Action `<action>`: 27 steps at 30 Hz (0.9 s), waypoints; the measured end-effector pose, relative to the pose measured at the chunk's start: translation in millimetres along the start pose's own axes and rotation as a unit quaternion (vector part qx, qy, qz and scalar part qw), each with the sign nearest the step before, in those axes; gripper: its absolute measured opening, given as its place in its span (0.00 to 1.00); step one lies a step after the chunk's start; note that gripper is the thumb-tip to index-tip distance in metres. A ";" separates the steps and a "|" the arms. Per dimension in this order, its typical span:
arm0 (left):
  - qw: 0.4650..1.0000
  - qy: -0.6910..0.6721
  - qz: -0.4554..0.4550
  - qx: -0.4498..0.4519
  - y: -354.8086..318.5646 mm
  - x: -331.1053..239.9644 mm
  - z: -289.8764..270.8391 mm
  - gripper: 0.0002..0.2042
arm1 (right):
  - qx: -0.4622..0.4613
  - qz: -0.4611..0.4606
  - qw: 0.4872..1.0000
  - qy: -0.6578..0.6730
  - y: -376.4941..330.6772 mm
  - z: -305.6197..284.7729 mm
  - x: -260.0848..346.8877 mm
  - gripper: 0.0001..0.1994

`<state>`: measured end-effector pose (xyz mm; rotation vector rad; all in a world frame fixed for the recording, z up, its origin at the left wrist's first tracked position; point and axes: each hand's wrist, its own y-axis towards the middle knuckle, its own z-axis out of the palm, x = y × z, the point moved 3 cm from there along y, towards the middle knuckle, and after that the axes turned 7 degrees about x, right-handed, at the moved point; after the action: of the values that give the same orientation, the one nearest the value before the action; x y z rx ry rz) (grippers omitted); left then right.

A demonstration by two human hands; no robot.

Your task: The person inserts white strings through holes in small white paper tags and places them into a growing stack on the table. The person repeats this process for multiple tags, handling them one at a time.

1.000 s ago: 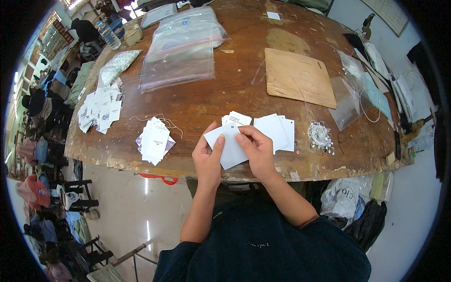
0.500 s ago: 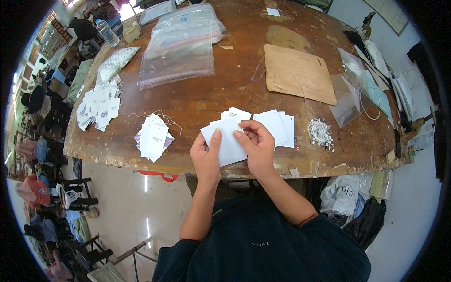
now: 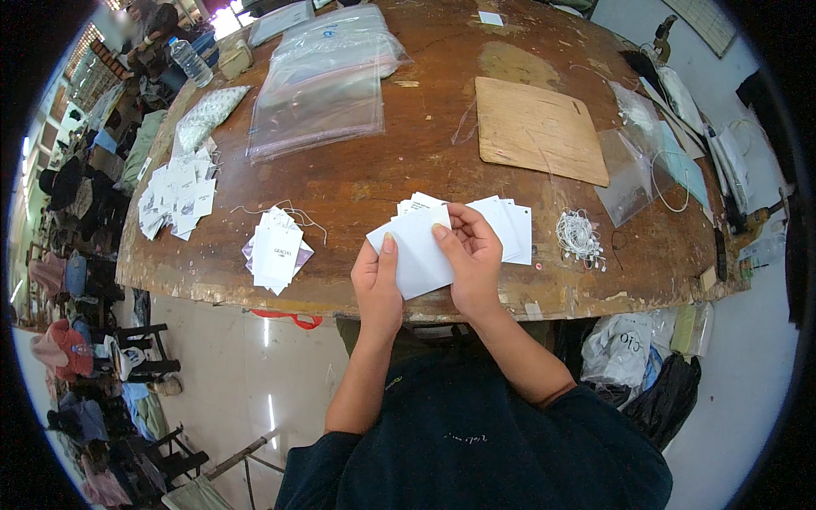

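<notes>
Between my two hands I hold a blank white card (image 3: 414, 255) over the table's near edge; whether it is one card or several stacked I cannot tell. My left hand (image 3: 376, 276) grips its left side, thumb on the face. At the right side my right hand (image 3: 473, 255) pinches it, thumb on top and fingers behind. Just beyond lie printed white cards (image 3: 418, 203), partly covered by the held card. Fanned white tags (image 3: 517, 234) with small holes rest right of my right hand. To the left sits a pile of printed tags (image 3: 278, 252) with white strings.
A bundle of white strings (image 3: 580, 236) lies at the right, near a wooden board (image 3: 541, 132). More strung tags (image 3: 177, 197) spread at the left. Clear plastic bags (image 3: 319, 106) are stacked farther back, with a water bottle (image 3: 191, 62) at the far left corner.
My hands and the card have shifted slightly to the right. My right thumb and fingers have slid up along the card's right edge, and more of its face shows.
</notes>
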<state>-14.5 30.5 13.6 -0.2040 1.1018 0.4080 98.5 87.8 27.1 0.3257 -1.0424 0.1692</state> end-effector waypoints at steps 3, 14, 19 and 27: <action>1.000 0.004 0.004 0.011 0.2 -0.1 3.2 0.15 | -0.012 0.018 0.999 -0.029 0.2 -3.0 0.6 0.13; 1.000 0.020 -0.022 0.008 0.3 4.9 10.7 0.15 | -0.015 0.012 1.000 -0.020 -1.1 -14.6 -8.4 0.13; 0.999 0.011 -0.030 -0.005 1.6 13.0 10.8 0.17 | -0.011 0.023 0.987 -0.157 5.0 -40.8 13.6 0.09; 0.999 0.035 -0.026 -0.012 2.3 12.9 2.8 0.17 | -0.029 -0.074 0.564 -0.822 41.1 -190.0 77.8 0.08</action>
<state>-8.2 36.4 3.4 -0.2706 1.1583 0.3698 280.6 190.3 14.4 0.4935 -2.8936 -0.4750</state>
